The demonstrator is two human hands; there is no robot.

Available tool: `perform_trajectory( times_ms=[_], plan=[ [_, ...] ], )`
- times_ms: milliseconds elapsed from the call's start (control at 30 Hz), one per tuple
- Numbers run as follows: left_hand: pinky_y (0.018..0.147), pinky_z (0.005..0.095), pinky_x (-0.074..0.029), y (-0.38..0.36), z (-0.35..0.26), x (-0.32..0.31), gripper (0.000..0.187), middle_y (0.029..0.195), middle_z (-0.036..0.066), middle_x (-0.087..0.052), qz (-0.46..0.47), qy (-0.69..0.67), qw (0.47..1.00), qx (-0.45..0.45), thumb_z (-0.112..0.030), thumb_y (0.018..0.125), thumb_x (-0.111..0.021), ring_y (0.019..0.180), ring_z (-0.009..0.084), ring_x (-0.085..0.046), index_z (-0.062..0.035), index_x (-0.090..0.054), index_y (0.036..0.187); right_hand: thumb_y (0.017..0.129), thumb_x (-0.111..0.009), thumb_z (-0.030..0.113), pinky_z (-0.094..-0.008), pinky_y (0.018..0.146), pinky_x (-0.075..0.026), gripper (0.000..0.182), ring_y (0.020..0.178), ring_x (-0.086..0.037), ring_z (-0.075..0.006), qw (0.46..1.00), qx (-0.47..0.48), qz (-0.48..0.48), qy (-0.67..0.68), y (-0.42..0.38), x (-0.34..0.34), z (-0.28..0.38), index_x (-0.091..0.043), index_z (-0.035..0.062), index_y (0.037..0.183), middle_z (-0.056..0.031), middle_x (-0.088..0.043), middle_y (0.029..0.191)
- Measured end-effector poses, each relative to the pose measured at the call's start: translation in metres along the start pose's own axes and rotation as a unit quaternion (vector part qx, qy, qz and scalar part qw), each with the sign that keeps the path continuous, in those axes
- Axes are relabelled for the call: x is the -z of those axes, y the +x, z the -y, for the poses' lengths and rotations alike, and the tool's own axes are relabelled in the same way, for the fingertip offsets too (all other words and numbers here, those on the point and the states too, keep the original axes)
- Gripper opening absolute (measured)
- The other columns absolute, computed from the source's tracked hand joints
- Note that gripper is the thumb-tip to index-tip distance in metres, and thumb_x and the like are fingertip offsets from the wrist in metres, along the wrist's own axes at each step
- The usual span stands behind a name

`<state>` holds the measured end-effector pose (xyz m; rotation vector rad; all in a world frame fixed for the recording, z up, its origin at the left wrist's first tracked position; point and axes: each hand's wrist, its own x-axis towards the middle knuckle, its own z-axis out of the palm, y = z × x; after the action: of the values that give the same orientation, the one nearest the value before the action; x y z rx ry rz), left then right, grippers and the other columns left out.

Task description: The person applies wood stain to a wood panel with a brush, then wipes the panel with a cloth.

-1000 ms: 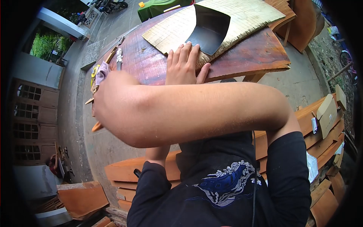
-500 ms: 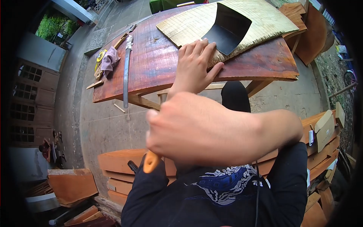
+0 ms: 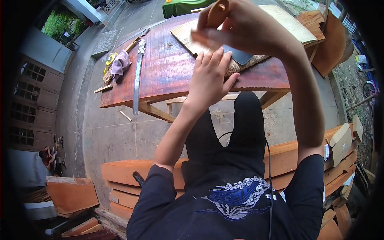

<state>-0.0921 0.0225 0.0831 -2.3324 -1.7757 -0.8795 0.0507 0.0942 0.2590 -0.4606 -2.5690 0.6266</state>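
Note:
My left hand [image 3: 210, 78] lies flat, fingers spread, on the near-left edge of a pale rough wooden board [image 3: 188, 35]. Above it, my right hand [image 3: 240, 28] is raised and closed around an orange wooden handle [image 3: 218, 13]; the rest of that tool is hidden. A dark curved sheet [image 3: 241, 57] rests on the board, mostly covered by my right hand and forearm. Both board and sheet are on a reddish wooden table [image 3: 160, 60].
A long metal blade [image 3: 138, 80], a purple cloth [image 3: 120, 65] and a yellow tape roll [image 3: 111, 59] lie on the table's left side. Curved orange planks [image 3: 136, 172] are stacked beside my legs. Someone crouches at the far left [image 3: 48, 157].
My right hand has swung up and forward with the handle, from low over my lap to above the board. My left hand stays on the board's edge.

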Motion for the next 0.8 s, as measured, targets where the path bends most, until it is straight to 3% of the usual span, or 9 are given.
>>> perform_trajectory(
  times_ms=[67, 167, 267, 367, 467, 567, 600, 667, 800],
  plan=[
    [0.125, 0.0561, -0.03, -0.004, 0.005, -0.004, 0.068, 0.153, 0.025, -0.054, 0.007, 0.016, 1.0, -0.018, -0.043, 0.101, -0.069, 0.145, 0.0407, -0.048, -0.0008, -0.054, 0.152, 0.096, -0.072, 0.016, -0.0428, 0.069, -0.056, 0.018, 0.071, -0.071, -0.0294, 0.994, 0.094, 0.049, -0.027, 0.0, -0.003, -0.008, -0.075, 0.0002, 0.089, -0.0168, -0.073, 0.079],
    [0.124, 0.0561, -0.034, -0.002, 0.003, -0.001, 0.064, 0.148, 0.024, -0.057, -0.046, 0.073, 0.995, -0.049, -0.041, 0.101, -0.07, 0.144, 0.0411, -0.049, -0.0041, -0.055, 0.152, 0.099, -0.075, 0.016, -0.0411, 0.07, -0.057, 0.021, 0.073, -0.071, -0.028, 0.975, -0.007, -0.053, -0.217, 0.016, -0.014, -0.027, -0.074, -0.0023, 0.09, -0.0155, -0.074, 0.083],
    [0.126, 0.0568, -0.032, -0.004, 0.0, -0.002, 0.064, 0.149, 0.02, -0.057, -0.003, -0.051, 0.999, 0.016, -0.042, 0.103, -0.067, 0.149, 0.0388, -0.044, -0.003, -0.054, 0.151, 0.097, -0.077, 0.019, -0.0414, 0.077, -0.058, 0.023, 0.083, -0.074, -0.027, 0.992, 0.123, 0.028, 0.03, 0.026, -0.024, -0.028, -0.074, -0.0011, 0.086, -0.0147, -0.076, 0.089],
    [0.126, 0.0569, -0.032, -0.001, -0.002, 0.005, 0.061, 0.152, 0.018, -0.055, -0.038, 0.07, 0.996, -0.045, -0.04, 0.102, -0.068, 0.149, 0.0387, -0.043, -0.0019, -0.057, 0.149, 0.094, -0.08, 0.021, -0.0394, 0.079, -0.058, 0.024, 0.082, -0.074, -0.0267, 0.976, -0.087, 0.027, -0.198, 0.027, -0.023, -0.001, -0.075, -0.0013, 0.087, -0.0137, -0.078, 0.091],
    [0.126, 0.0579, -0.031, -0.004, 0.001, -0.003, 0.062, 0.157, 0.019, -0.049, -0.02, 0.015, 1.0, -0.017, -0.04, 0.103, -0.068, 0.152, 0.0375, -0.039, -0.0019, -0.055, 0.151, 0.097, -0.075, 0.017, -0.0383, 0.074, -0.058, 0.02, 0.076, -0.074, -0.0285, 0.995, 0.053, 0.052, -0.062, 0.036, -0.025, -0.005, -0.077, -0.0015, 0.089, -0.015, -0.076, 0.083],
    [0.13, 0.0561, -0.027, -0.002, -0.001, 0.004, 0.064, 0.161, 0.021, -0.05, -0.012, 0.08, 0.996, -0.038, -0.043, 0.104, -0.065, 0.152, 0.0405, -0.042, -0.0033, -0.056, 0.153, 0.097, -0.074, 0.015, -0.0353, 0.065, -0.056, 0.02, 0.069, -0.071, -0.0273, 0.969, -0.071, 0.022, -0.237, 0.041, -0.023, 0.007, -0.074, -0.0005, 0.085, -0.0147, -0.073, 0.08],
    [0.129, 0.0567, -0.028, -0.004, 0.001, 0.0, 0.065, 0.159, 0.022, -0.051, -0.015, 0.08, 0.996, -0.044, -0.044, 0.104, -0.064, 0.152, 0.0413, -0.042, -0.0031, -0.054, 0.154, 0.098, -0.075, 0.015, -0.0328, 0.064, -0.056, 0.018, 0.072, -0.072, -0.0187, 0.938, -0.006, 0.006, -0.345, 0.042, -0.011, 0.004, -0.073, -0.0002, 0.088, -0.01, -0.075, 0.085],
    [0.129, 0.0576, -0.027, -0.002, 0.006, 0.0, 0.067, 0.16, 0.022, -0.051, -0.013, 0.076, 0.996, -0.036, -0.044, 0.104, -0.063, 0.155, 0.0422, -0.038, -0.0032, -0.052, 0.156, 0.091, -0.073, 0.017, -0.0391, 0.076, -0.058, 0.016, 0.08, -0.074, -0.0268, 0.996, 0.034, -0.063, -0.046, 0.013, 0.023, 0.014, -0.08, 0.0035, 0.088, -0.0165, -0.079, 0.09],
    [0.131, 0.0581, -0.024, -0.003, 0.004, 0.004, 0.066, 0.171, 0.02, -0.038, 0.0, 0.069, 0.997, -0.027, -0.044, 0.105, -0.063, 0.163, 0.0426, -0.025, -0.0063, -0.051, 0.158, 0.099, -0.072, 0.017, -0.0337, 0.064, -0.059, 0.021, 0.074, -0.074, -0.0181, 0.979, 0.031, -0.197, 0.052, -0.05, 0.023, -0.03, -0.076, -0.0032, 0.095, -0.0083, -0.075, 0.083]
  ],
)
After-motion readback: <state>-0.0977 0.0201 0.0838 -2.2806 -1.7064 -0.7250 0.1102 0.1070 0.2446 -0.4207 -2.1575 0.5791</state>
